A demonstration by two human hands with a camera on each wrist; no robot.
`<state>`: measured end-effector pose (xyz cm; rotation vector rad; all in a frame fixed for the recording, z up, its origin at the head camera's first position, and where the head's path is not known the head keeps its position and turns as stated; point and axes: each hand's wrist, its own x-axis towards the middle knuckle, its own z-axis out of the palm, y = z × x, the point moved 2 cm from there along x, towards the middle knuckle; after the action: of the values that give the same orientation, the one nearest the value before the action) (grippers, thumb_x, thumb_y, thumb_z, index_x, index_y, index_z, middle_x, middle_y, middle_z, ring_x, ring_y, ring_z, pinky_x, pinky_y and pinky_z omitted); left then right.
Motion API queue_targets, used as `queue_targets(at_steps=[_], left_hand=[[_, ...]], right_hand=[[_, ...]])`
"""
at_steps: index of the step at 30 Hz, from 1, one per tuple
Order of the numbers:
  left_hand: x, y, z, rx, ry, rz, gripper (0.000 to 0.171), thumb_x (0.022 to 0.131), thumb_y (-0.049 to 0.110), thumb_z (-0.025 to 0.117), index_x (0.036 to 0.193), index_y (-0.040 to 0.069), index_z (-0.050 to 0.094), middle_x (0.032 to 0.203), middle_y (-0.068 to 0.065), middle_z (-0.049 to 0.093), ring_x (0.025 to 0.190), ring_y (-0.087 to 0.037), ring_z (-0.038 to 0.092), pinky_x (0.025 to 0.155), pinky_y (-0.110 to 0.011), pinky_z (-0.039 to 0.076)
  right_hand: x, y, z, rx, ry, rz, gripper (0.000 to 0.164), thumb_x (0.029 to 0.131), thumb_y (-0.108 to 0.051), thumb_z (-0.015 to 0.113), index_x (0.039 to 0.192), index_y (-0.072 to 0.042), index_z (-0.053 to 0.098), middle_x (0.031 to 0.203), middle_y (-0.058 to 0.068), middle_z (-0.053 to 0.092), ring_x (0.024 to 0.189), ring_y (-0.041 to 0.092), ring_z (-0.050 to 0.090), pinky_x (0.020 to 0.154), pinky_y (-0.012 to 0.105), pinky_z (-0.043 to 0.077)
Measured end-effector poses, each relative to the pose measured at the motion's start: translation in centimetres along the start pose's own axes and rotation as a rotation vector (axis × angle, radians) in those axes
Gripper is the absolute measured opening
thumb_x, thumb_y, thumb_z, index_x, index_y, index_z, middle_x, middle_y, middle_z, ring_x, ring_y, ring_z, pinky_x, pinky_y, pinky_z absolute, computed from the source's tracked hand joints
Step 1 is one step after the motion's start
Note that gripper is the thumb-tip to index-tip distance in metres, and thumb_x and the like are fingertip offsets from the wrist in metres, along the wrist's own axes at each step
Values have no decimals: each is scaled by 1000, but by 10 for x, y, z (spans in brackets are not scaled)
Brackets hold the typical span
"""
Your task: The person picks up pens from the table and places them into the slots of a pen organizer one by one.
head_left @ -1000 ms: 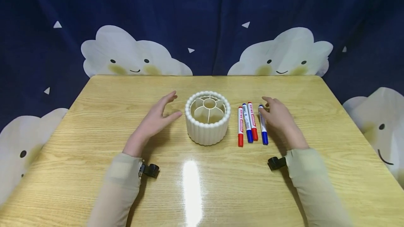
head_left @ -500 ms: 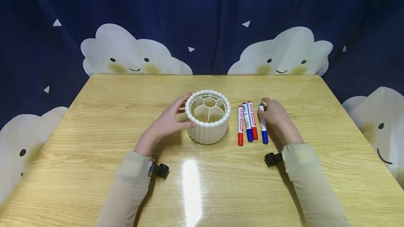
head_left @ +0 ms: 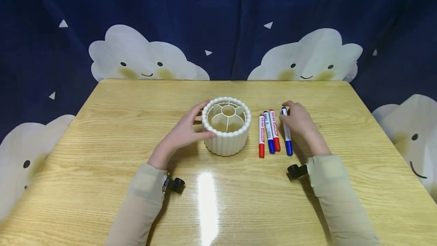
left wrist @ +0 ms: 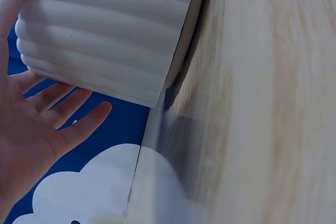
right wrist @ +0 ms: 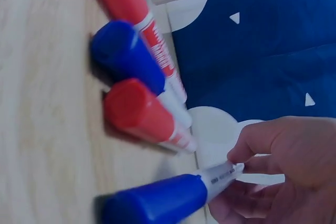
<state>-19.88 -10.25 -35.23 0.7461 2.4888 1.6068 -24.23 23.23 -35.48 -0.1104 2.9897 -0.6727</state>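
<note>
Over grained wood (head_left: 102,136) — left hand (head_left: 184,129) gripping ribbed, bead-rimmed holder (head_left: 227,144), right hand (head_left: 299,120) pinching slim blue-capped marker (head_left: 288,135)

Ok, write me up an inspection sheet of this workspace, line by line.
Surface: wooden table, with a glare streak.
Job's things: white ribbed pen holder, upright, divided inside; two red-capped markers and one blue-capped marker lying to its right; a held marker, also blue-capped.
Clutter: nothing seen.
Hands: left hand grips the pen holder's left side; right hand has its fingers pinching the held marker's uncapped end.
Cables: nothing seen.
Surroundings: navy curtain with white clouds.
</note>
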Motion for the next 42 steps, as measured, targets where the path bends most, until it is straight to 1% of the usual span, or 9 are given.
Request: queue_targets(at_steps=[2, 7, 9, 14, 19, 29, 34, 37, 42], left_hand=[[2, -10, 1, 6, 6, 8, 94, 68, 32, 80, 143, 30, 24, 142, 3, 33, 121, -23, 41, 95, -39, 42], [2, -9, 1, 1, -1, -18, 94, 68, 30, 80, 143, 30, 23, 142, 3, 33, 121, -22, 40, 95, -39, 42], [2, -6, 1, -7, -5, -33, 95, 68, 27, 80, 144, 27, 23, 142, 0, 33, 121, -24, 40, 96, -41, 41], [-3, 14, -1, -20, -15, -46, 93, 70, 18, 78, 144, 16, 23, 142, -8, 33, 122, -29, 39, 97, -47, 39], [-6, 24, -2, -21, -22, -57, 91, 71, 16, 77, 144, 13, 23, 142, -10, 33, 121, -29, 40, 97, -46, 39], [-6, 22, -3, -54, -21, -64, 91, 71, 15, 77, 144, 14, 23, 141, -8, 34, 121, -28, 39, 97, -44, 39], [-5, 21, -2, -64, -28, -52, 91, 71, 14, 77, 144, 12, 22, 142, -9, 32, 122, -30, 38, 98, -45, 38], [-6, 20, -2, -71, -30, -62, 92, 71, 14, 77, 144, 13, 22, 142, -9, 31, 121, -30, 38, 99, -45, 38], [-6, 20, -2, -73, -29, -72, 92, 71, 16, 77, 144, 15, 22, 142, -7, 32, 122, -27, 39, 99, -44, 38]], right_hand=[[-1, -4, -3, 9, 39, -20, 50, 86, -16, 49, 129, 8, 40, 104, 26, 48, 86, 33, 48, 68, 42, 45], [-4, -15, -10, 33, 107, -59, 48, 84, -14, 50, 127, 7, 42, 104, 25, 48, 87, 34, 47, 68, 44, 44], [-5, -20, -14, 46, 128, -70, 48, 85, -14, 49, 127, 6, 41, 105, 25, 48, 87, 34, 47, 68, 44, 44], [-9, -33, -23, 75, 195, -95, 47, 85, -13, 49, 128, 4, 42, 105, 23, 50, 85, 34, 51, 67, 43, 46], [-10, -46, -30, 99, 294, -133, 45, 84, -13, 49, 126, 2, 44, 103, 19, 52, 80, 30, 54, 65, 40, 46], [-14, -70, -47, 226, 495, -221, 42, 84, -10, 49, 125, -1, 48, 106, 17, 51, 79, 25, 53, 65, 31, 43], [-19, -83, -58, 277, 619, -263, 41, 84, -9, 52, 124, -4, 51, 105, 16, 51, 80, 22, 55, 68, 18, 42], [-20, -92, -62, 289, 662, -294, 40, 84, -10, 53, 124, -6, 51, 103, 15, 51, 79, 19, 56, 66, 11, 41], [-21, -105, -68, 321, 730, -338, 39, 84, -11, 53, 123, -7, 52, 102, 15, 50, 77, 15, 55, 65, 10, 43]])
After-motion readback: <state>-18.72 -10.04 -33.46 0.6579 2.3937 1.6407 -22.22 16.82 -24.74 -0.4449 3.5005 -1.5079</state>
